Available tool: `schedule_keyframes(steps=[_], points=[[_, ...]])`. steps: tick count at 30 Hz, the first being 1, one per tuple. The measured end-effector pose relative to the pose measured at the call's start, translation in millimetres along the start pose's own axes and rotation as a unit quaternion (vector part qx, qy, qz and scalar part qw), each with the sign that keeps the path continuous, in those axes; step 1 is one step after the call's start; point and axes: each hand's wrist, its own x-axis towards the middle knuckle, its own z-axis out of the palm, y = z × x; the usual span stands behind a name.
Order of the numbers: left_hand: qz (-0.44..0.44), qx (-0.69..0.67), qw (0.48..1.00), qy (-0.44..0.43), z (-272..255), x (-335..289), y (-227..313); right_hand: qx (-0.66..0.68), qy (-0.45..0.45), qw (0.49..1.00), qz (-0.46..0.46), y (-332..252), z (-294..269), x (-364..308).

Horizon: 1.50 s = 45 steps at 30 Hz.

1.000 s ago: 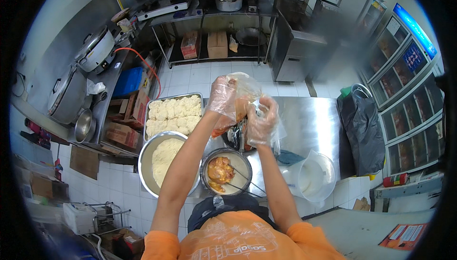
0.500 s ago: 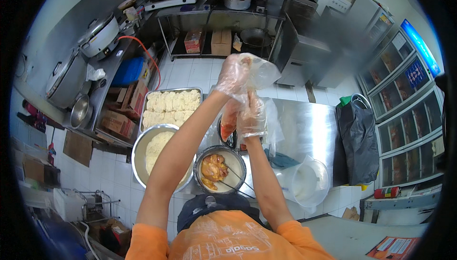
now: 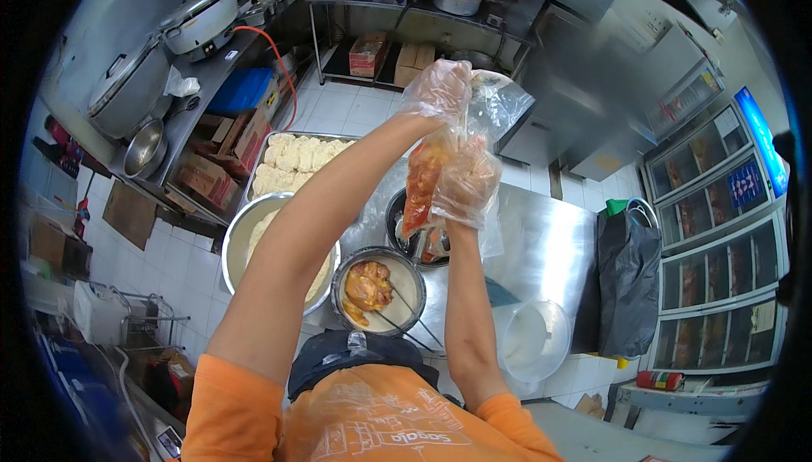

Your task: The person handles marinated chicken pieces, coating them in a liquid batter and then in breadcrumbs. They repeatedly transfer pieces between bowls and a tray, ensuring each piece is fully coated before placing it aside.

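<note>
Bag aloft near far table edge

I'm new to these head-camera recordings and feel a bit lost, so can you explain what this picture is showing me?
There's no machine: a person is at work, wearing clear gloves. A wide fisheye camera on the head looks down, so straight edges bend. The left hand grips the upper part of a clear bag of orange-red food; the right hand holds it lower down. On the metal table are a tray of pale coated pieces, a metal bowl of pale crumbs, a dark-rimmed bowl with a meat piece and apparently tongs, and a translucent pitcher.
</note>
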Motion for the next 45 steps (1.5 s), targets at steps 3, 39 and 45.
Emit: schedule_keyframes(steps=[3, 39, 45], points=[[-0.017, 0.023, 1.0, 0.012, 3.2, 11.5, -8.1, -0.051, -0.026, 0.998, -0.03, 8.0, -6.7, -4.6], [-0.073, -0.153, 0.984, 0.054, 94.6, -157.5, -62.7, -0.063, -0.243, 0.968, 0.027, 133.6, 14.0, -87.2], [-0.15, -0.19, 0.97, 0.004, 115.9, -216.1, -101.1, -0.352, -0.467, 0.811, -0.027, 139.3, 29.7, -89.6]])
